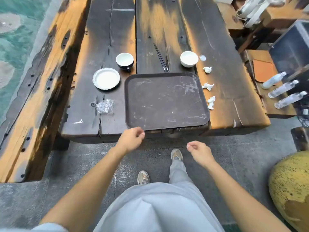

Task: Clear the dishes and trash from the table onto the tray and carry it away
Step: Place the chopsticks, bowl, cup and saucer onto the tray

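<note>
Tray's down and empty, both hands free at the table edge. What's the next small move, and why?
Probably reach the left hand to the white plate just left of the tray and set it on. Nothing is loaded yet, and both hands are empty.

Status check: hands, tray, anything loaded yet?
Both hands empty: left hand at tray edge, right hand off table. Tray bare. Nothing blocking.
</note>
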